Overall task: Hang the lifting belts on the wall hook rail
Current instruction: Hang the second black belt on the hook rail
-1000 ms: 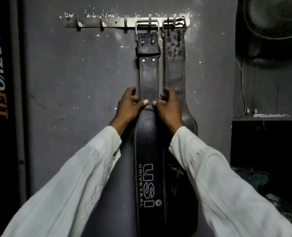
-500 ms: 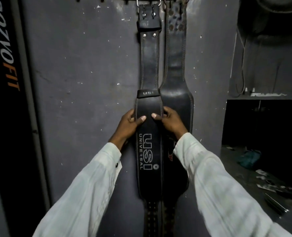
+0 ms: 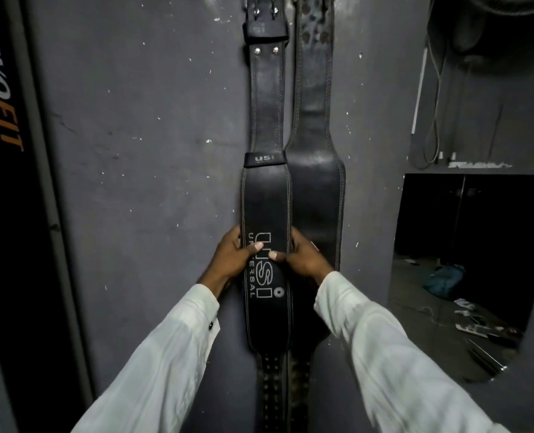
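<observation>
Two black leather lifting belts hang side by side down the grey wall. The left one, the USI belt (image 3: 267, 201), carries white "USI UNIVERSAL" lettering on its wide part. A plain black belt (image 3: 317, 182) hangs just to its right, partly behind it. My left hand (image 3: 232, 256) grips the USI belt's left edge, thumb laid over the lettering. My right hand (image 3: 303, 256) grips its right edge, thumb on the front. The hook rail is above the frame and out of sight.
A black panel with orange and white lettering (image 3: 6, 126) stands along the left. On the right, a ledge (image 3: 478, 167) with hanging cables tops a dark opening, where a teal bag (image 3: 445, 278) and clutter lie on the floor.
Both hands have slid down the USI belt from the narrow strap to the wide lettered part. The view has tilted down, so the hook rail has left the frame.
</observation>
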